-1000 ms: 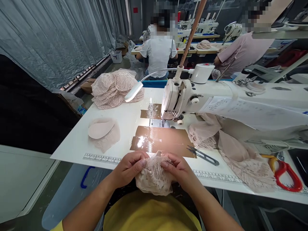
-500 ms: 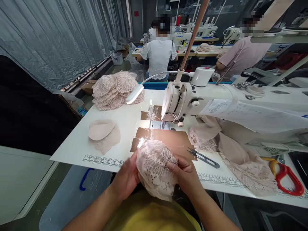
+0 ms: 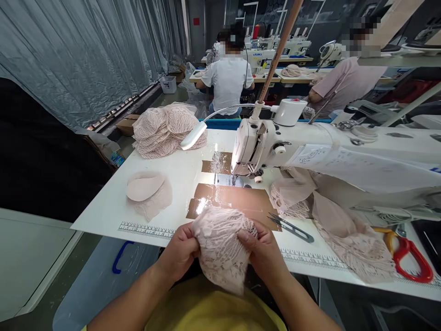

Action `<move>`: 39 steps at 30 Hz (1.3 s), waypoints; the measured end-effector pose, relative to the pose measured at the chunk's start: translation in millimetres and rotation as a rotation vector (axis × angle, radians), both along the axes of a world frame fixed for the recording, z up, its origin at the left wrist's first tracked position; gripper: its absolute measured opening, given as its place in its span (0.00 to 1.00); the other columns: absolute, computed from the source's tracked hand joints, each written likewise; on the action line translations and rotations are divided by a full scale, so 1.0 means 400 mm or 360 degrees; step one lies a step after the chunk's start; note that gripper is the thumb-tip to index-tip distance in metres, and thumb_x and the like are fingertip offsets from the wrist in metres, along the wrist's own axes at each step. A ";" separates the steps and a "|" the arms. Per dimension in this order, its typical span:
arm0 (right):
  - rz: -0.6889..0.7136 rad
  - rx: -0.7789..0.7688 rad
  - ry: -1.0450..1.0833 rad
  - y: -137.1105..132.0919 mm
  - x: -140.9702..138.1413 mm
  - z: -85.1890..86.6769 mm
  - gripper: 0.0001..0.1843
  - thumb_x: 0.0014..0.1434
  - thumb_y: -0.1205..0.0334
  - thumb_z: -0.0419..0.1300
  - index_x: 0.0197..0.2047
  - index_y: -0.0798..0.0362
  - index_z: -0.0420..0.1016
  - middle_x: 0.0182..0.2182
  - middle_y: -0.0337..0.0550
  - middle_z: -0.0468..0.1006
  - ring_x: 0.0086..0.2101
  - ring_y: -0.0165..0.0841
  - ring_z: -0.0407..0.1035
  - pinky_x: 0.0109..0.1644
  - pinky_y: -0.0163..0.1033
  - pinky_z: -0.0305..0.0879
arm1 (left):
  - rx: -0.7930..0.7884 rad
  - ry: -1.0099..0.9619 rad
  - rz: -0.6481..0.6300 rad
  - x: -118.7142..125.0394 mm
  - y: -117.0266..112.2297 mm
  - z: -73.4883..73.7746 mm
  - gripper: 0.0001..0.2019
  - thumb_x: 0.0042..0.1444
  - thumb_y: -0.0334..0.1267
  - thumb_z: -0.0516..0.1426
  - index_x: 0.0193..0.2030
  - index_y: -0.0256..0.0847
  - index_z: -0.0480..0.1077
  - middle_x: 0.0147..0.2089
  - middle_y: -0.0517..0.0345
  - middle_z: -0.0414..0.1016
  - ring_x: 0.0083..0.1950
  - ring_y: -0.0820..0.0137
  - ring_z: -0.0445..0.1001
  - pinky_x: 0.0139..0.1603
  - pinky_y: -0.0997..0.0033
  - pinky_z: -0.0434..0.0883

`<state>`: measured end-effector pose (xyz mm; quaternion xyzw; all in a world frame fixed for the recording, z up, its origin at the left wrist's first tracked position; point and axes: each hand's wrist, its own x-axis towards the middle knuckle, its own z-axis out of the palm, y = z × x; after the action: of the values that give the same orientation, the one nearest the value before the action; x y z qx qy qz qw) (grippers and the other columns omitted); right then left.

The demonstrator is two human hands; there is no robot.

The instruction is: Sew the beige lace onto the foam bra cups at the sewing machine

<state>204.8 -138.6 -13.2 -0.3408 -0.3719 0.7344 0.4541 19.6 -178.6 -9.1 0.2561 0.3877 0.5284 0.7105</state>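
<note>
A pale pink lace bra cup is stretched between both hands at the table's front edge. My left hand pinches its left side, fingers closed. On the opposite side my right hand grips the edge, with the thumb on top. Just beyond the lace, brown tape covers the bed in front of the sewing machine. Thread snips lie right of my right hand. More pink lace and mesh pieces rest under the machine arm.
A stack of lace cups stands at the table's back left, with a lamp over its edge. Loose cut pieces lie at left. Red-handled scissors are at far right. Two co-workers, one in a white shirt, sit beyond.
My left hand has closed from spread fingers to a pinch on the lace cup's left side. The cup is now pulled wider and flatter; my right hand keeps its grip.
</note>
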 end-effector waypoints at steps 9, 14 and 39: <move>-0.0048 0.0229 -0.0243 0.001 0.016 -0.004 0.08 0.51 0.54 0.68 0.30 0.50 0.81 0.29 0.41 0.80 0.28 0.35 0.72 0.33 0.39 0.70 | -0.0102 -0.0472 -0.0250 0.015 -0.017 0.014 0.25 0.51 0.45 0.63 0.56 0.44 0.67 0.58 0.47 0.65 0.56 0.57 0.68 0.52 0.57 0.69; -0.0028 0.0453 -0.0448 -0.002 0.009 0.008 0.06 0.52 0.58 0.67 0.26 0.50 0.82 0.30 0.42 0.80 0.32 0.35 0.72 0.36 0.38 0.69 | -0.0127 -0.0387 -0.0222 0.050 -0.017 0.016 0.22 0.47 0.26 0.61 0.51 0.39 0.70 0.48 0.48 0.73 0.49 0.62 0.73 0.45 0.67 0.70; 0.0153 0.0371 -0.0311 0.006 0.032 -0.007 0.07 0.48 0.56 0.69 0.30 0.50 0.83 0.30 0.41 0.81 0.32 0.37 0.73 0.38 0.41 0.71 | -0.0327 -0.0552 0.0192 0.040 0.029 -0.003 0.25 0.59 0.54 0.52 0.51 0.35 0.72 0.43 0.48 0.79 0.51 0.56 0.75 0.54 0.57 0.68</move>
<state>217.6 -136.4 -16.1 -0.3373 -0.5129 0.6706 0.4164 35.6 -167.1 -10.3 0.0638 0.3260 0.5639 0.7561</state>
